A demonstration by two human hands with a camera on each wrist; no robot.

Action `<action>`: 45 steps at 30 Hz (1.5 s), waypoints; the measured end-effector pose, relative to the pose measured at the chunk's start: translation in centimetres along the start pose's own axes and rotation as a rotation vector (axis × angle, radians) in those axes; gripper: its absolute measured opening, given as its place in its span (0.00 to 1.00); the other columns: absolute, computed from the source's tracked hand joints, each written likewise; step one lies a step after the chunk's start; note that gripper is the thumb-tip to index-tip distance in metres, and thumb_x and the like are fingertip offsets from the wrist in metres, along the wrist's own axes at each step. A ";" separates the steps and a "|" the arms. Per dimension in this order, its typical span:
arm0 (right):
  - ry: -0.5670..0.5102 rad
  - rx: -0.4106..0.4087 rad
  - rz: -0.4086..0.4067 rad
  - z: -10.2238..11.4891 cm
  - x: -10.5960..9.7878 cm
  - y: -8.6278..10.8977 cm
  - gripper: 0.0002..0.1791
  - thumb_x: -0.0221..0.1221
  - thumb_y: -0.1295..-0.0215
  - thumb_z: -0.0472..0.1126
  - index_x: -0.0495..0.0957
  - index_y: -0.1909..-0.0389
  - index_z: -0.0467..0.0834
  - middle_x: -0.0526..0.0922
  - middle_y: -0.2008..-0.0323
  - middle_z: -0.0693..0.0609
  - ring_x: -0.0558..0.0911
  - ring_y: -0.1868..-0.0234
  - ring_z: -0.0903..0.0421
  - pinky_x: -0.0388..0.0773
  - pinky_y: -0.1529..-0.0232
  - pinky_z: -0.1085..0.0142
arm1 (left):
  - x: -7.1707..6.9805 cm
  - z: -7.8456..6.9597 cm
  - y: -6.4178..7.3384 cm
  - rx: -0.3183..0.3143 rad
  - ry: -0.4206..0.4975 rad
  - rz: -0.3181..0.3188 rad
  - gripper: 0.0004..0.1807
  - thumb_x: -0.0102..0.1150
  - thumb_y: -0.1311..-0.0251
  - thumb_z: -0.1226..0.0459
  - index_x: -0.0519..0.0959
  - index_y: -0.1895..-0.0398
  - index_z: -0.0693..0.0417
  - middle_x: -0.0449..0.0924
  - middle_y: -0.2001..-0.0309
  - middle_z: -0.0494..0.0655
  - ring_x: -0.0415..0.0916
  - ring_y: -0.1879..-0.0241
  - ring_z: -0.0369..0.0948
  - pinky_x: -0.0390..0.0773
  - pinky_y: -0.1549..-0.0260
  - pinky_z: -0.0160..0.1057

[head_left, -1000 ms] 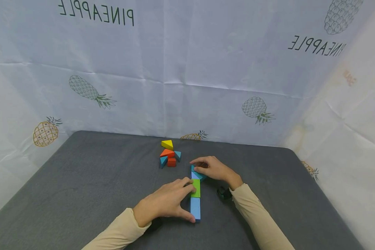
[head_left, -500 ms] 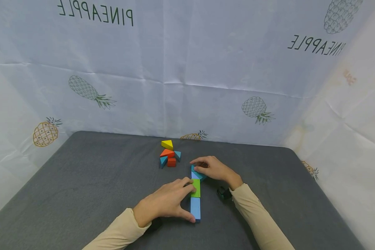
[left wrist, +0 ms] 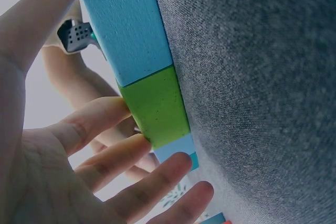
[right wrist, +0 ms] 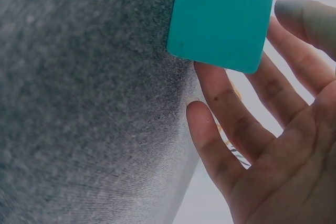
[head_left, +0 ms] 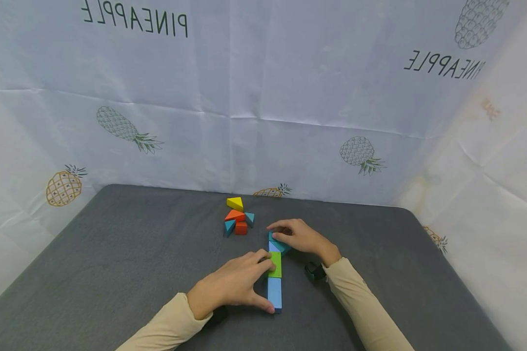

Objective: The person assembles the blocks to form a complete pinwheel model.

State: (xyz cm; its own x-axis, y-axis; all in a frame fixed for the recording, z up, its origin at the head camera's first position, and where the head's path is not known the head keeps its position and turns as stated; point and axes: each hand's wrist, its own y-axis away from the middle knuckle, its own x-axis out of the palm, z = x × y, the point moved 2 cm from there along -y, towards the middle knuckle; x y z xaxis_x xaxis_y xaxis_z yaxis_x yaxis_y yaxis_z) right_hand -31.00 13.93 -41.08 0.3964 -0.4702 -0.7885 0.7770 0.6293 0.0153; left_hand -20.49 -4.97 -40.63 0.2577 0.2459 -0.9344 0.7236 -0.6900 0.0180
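A light blue rectangular block [head_left: 274,292] and a green block [head_left: 277,265] lie end to end. Beyond them sit a blue piece [head_left: 272,247], a teal triangular block [head_left: 283,247] and the row's small teal far end [head_left: 270,236]. My left hand [head_left: 233,282] has its thumb at the light blue block's near end; two fingertips touch the green block [left wrist: 157,109] in the left wrist view. With thumb and fingers my right hand [head_left: 300,237] holds the teal far end, partly hiding it. In the right wrist view, fingers lie behind a teal block [right wrist: 223,19].
Left of the row's far end is a loose group: a yellow triangular block [head_left: 235,203], a red-orange triangular block [head_left: 235,215], a red block [head_left: 241,228] and two small blue triangular blocks [head_left: 230,226]. The dark grey tabletop [head_left: 114,243] meets a pineapple-print curtain [head_left: 290,87] behind.
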 end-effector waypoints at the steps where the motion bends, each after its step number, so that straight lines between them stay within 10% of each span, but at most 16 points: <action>1: 0.003 0.000 -0.001 0.0 0.0 0.0 0.18 0.54 0.26 0.44 0.79 0.40 0.44 0.85 0.50 0.49 0.83 0.52 0.56 0.79 0.47 0.59 | 0.0 0.0 0.0 -0.001 -0.001 0.001 0.41 0.68 0.56 0.32 0.76 0.42 0.43 0.70 0.41 0.41 0.71 0.47 0.38 0.78 0.49 0.41; 45: 0.112 -0.067 0.000 2.8 -1.2 -5.7 0.18 0.58 0.28 0.42 0.78 0.41 0.42 0.82 0.44 0.47 0.83 0.49 0.52 0.79 0.47 0.58 | 0.1 0.2 0.1 0.012 -0.008 -0.008 0.40 0.68 0.55 0.32 0.76 0.42 0.42 0.70 0.42 0.39 0.72 0.47 0.38 0.79 0.50 0.41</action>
State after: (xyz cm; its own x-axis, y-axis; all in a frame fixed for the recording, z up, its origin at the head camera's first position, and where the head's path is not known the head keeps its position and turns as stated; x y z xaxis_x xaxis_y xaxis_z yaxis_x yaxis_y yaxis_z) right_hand -34.49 9.19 -38.51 0.3361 -0.4003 -0.8525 0.7412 0.6709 -0.0228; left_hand -20.59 -5.17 -40.77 0.2474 0.2461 -0.9371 0.7181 -0.6959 0.0068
